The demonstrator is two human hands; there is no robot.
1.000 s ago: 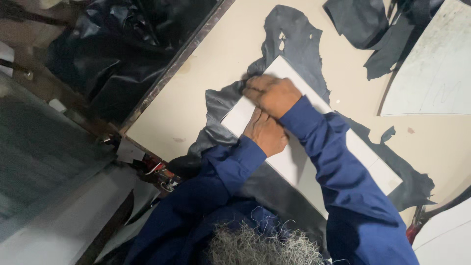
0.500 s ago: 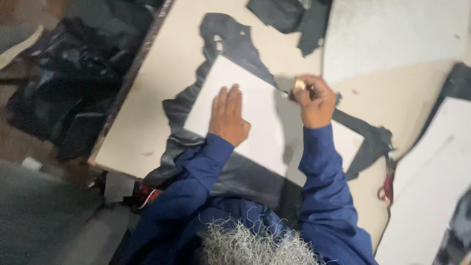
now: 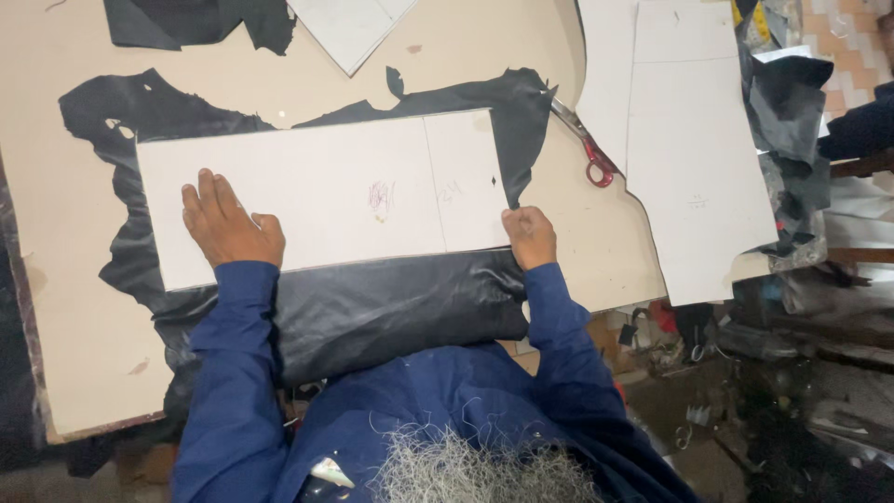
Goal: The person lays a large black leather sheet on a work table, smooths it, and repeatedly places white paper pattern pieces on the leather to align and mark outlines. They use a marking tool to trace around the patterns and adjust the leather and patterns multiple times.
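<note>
Firmly keep the left hand (image 3: 228, 224) flat, fingers spread, on the white pattern (image 3: 317, 196) lying over the black leather (image 3: 372, 312) on the table (image 3: 74, 326), while the right hand (image 3: 529, 235), closed at its lower right corner, traces without shifting it

Matt white card template (image 3: 317, 191) is lying on black leather (image 3: 372, 312) showing a soft sheen; the desk (image 3: 65, 307) is looking like matt tan board.

left hand (image 3: 226, 224) flat on white card pattern (image 3: 317, 196) | right hand (image 3: 531, 235) at pattern's corner | black leather (image 3: 372, 312) beneath
</note>
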